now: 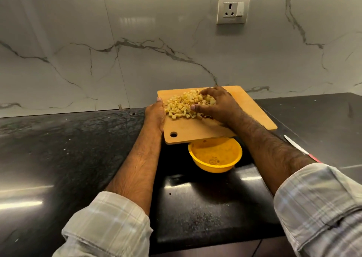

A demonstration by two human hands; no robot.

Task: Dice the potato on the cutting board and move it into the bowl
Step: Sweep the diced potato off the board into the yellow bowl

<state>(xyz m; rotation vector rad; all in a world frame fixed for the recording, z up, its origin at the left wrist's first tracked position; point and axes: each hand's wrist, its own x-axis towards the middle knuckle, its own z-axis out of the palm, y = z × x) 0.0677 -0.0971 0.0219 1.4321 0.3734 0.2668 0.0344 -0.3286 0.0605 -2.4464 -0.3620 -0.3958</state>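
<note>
A wooden cutting board (pixel 244 110) is held tilted above a yellow bowl (pixel 215 158), its near edge over the bowl's far rim. A heap of diced potato (pixel 182 106) lies on the board's far left part. My left hand (pixel 155 113) grips the board's left edge, thumb tip showing at the far corner. My right hand (pixel 213 104) rests cupped on the right side of the potato heap, fingers curved over the pieces. The bowl looks empty of potato.
A knife (pixel 299 148) with a red handle lies on the black stone counter (pixel 58 139) to the right, partly behind my right forearm. A marble wall with a socket (pixel 233 9) rises behind. The counter's front edge runs below the bowl.
</note>
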